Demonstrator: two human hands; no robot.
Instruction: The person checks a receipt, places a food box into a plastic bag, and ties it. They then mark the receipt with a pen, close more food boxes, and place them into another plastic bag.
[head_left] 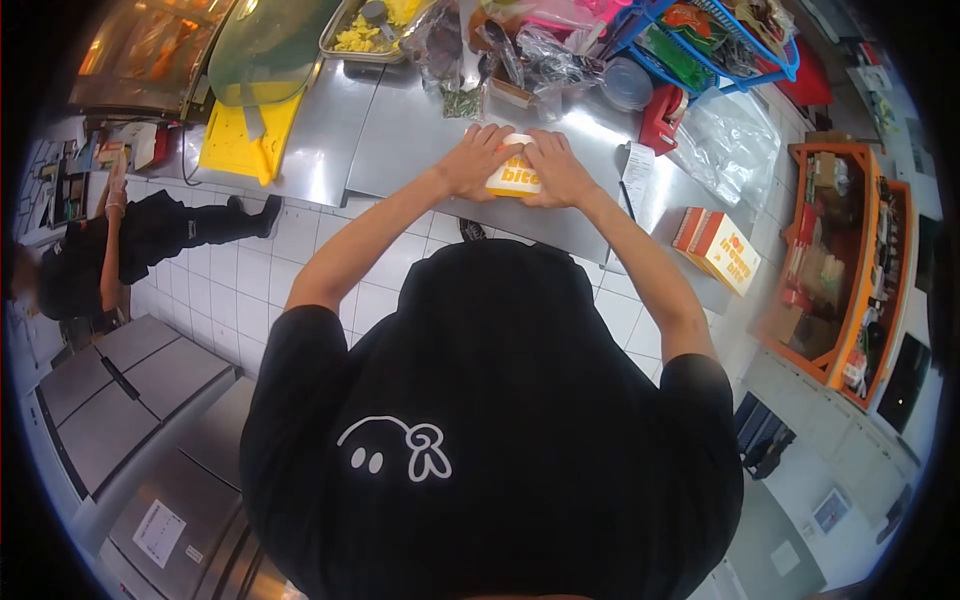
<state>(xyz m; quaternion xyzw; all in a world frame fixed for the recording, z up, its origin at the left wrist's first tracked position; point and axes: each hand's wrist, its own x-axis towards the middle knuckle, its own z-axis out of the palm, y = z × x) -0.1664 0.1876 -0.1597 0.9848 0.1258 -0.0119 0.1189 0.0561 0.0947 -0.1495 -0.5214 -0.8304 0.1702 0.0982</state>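
A small white and yellow cardboard food box [514,182] with "bite" printed on it sits near the front edge of the steel counter [400,150]. My left hand [476,163] wraps round its left side, fingers over the top. Against the right side my right hand [559,170] is closed in the same way, its fingertips almost meeting the left ones. The box's far side is hidden under my fingers. To the right, a stack of flat printed cartons [718,248] bears "joy in every bite". A paper slip [636,175] and a dark pen [627,198] lie between them.
Plastic bags [540,60], a blue basket [690,50] and a red tape dispenser [663,118] crowd the counter's back. At left are a yellow cutting board [225,140], a knife [258,140] and a food tray [335,52]. Another person [130,240] stands further left.
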